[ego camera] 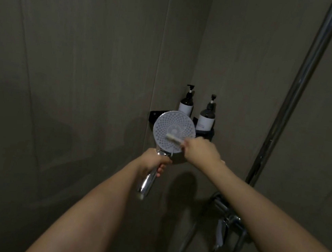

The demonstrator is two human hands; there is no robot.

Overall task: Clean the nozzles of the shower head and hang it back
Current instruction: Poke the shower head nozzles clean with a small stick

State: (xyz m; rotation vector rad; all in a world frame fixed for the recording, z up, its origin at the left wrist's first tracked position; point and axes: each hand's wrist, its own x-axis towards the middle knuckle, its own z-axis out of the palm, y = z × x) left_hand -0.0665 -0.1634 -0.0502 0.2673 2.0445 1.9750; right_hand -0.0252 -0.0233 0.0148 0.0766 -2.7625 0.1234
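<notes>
Shower head: the round shower head (173, 131) is held up in front of the corner of the shower, with its face of little holes turned toward the camera.
Left hand: the left hand (152, 161) has its grip wrapped tight around the shiny handle, just under the round face.
Right hand: the right hand (199, 150) has its grip pinched on a small pale brush (175, 138).
Brush: its tip touches the holed face, a little below the middle.
Corner shelf: a black shelf (207, 133) sits behind the shower head, with two dark pump bottles (186, 104) standing on it.
Pipe: a shiny pipe (294, 95) runs up the wall on the right.
Tap: a shiny tap (227, 215) sits low on the right, below the right arm.
</notes>
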